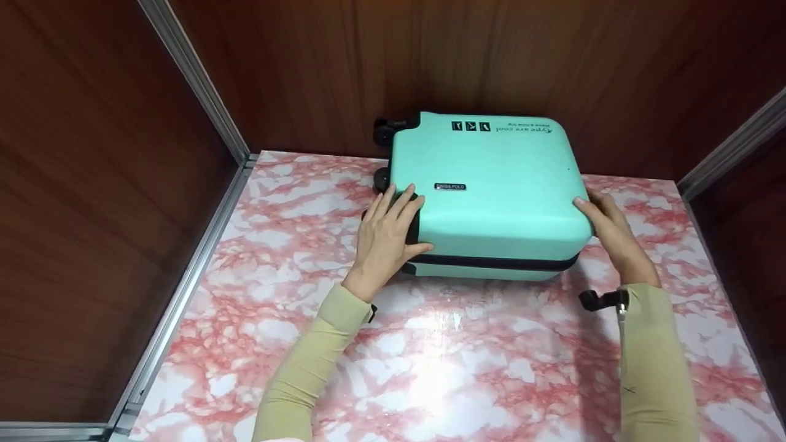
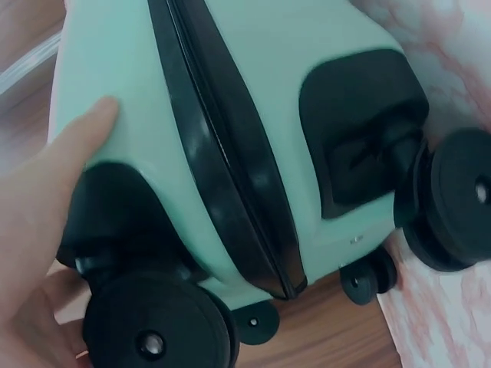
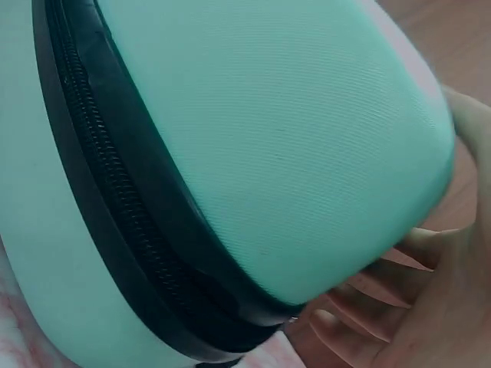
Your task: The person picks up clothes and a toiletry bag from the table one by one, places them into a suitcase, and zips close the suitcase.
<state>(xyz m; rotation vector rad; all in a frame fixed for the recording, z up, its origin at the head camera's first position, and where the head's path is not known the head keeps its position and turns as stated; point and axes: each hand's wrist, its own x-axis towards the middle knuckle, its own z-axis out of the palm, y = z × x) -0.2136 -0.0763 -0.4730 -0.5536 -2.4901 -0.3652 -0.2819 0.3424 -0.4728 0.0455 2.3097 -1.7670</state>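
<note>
A mint-green hard-shell suitcase (image 1: 491, 172) lies with its broad face up, its wheels toward the left. My left hand (image 1: 385, 230) rests on the near wheel-end corner, its fingers straight and spread, its thumb on the near side. In the left wrist view the thumb (image 2: 96, 126) presses the shell beside a black wheel (image 2: 157, 330). Around the near right corner my right hand (image 1: 611, 224) grips, thumb on top and fingers down the end. The right wrist view shows those fingers (image 3: 383, 299) bent beside the shell, near the black zip band (image 3: 126, 192).
Dark wood-look panels (image 1: 295, 73) stand behind and at both sides, with metal rails (image 1: 196, 80) along the corners. The suitcase's far side is close to the back panel. Under it is a red-and-white marbled surface (image 1: 454, 368), which extends toward me.
</note>
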